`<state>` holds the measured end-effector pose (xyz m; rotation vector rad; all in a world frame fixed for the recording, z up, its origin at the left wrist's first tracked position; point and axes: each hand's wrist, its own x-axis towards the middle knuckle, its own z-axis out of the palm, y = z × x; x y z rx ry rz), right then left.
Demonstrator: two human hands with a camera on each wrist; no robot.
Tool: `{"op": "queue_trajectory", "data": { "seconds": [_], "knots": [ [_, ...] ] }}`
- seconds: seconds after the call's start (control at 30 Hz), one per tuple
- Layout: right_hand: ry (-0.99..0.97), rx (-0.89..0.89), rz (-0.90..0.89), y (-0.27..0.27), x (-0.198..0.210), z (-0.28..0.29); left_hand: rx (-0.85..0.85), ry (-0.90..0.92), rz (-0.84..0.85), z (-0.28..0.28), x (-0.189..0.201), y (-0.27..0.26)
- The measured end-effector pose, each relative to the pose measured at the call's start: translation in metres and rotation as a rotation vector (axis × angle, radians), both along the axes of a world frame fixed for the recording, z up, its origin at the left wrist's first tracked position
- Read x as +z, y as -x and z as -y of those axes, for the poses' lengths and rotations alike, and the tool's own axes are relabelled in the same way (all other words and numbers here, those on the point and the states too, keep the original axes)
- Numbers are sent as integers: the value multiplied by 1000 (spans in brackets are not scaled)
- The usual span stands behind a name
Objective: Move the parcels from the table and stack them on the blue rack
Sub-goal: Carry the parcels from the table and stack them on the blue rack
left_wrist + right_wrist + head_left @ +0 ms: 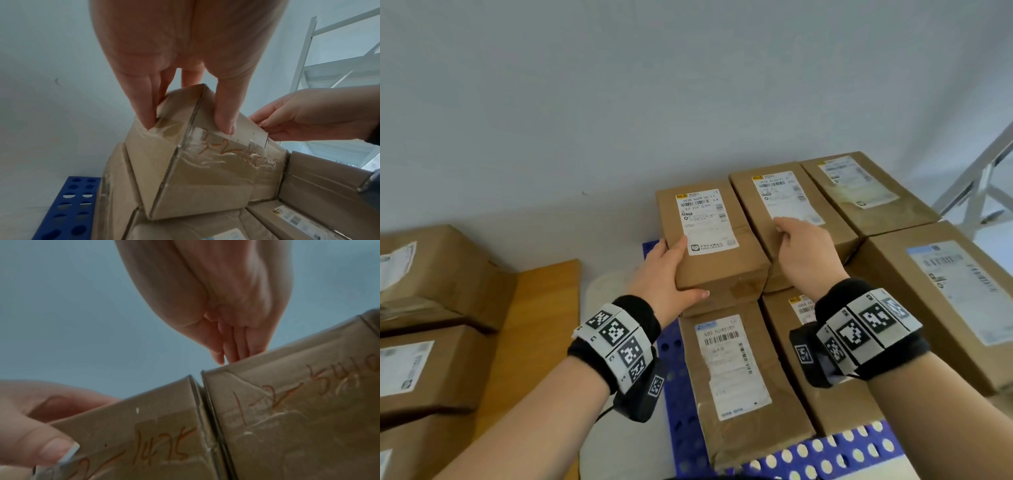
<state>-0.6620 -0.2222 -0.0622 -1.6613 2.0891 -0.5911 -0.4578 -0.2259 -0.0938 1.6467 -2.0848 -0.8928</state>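
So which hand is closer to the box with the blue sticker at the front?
Left. The left hand grips the box stacked just behind the blue-sticker box. The right hand sits further back and to the right, on the neighbouring box.

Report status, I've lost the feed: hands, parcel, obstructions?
Left hand grips the parcel; right hand on its right edge. Parcel on the stack, tight against neighbour parcel. Nothing blocking.
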Motion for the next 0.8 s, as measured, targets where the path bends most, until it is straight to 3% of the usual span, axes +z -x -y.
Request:
{"op": "queue_trajectory", "data": {
  "seconds": [0.13, 0.67, 0.8],
  "knots": [
    [15, 9, 54, 8, 1, -2, -2, 4, 28, 2, 1, 4],
    [49, 95, -71, 7, -4, -4, 35, 52, 97, 4, -1, 12],
    [50, 114, -98, 8, -5, -4, 86, 127, 311, -8, 3, 19]
  ]
}}
